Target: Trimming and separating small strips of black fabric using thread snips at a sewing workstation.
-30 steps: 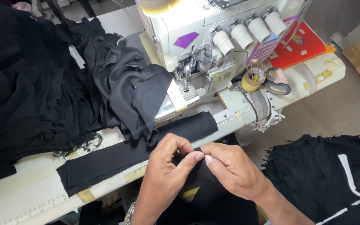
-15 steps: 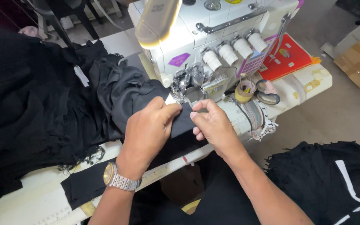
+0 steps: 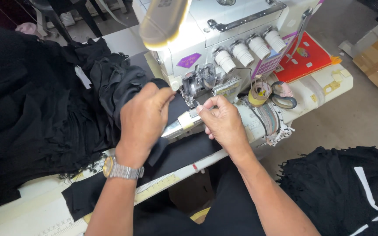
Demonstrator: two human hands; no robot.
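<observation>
white sewing table [image 3: 31,205] held an overlock machine [image 3: 224,48]. black fabric strip [image 3: 176,157] lay across it, end under the presser foot [image 3: 194,89]. left hand [image 3: 143,118] pressed flat, fingers together; right hand [image 3: 222,120] pinched the edge. likely soft, light, limp; best gripped at the edges.

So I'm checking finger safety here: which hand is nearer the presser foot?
Right. The right hand pinches the black fabric just below the presser foot; the left hand rests on the fabric further to its left.
</observation>
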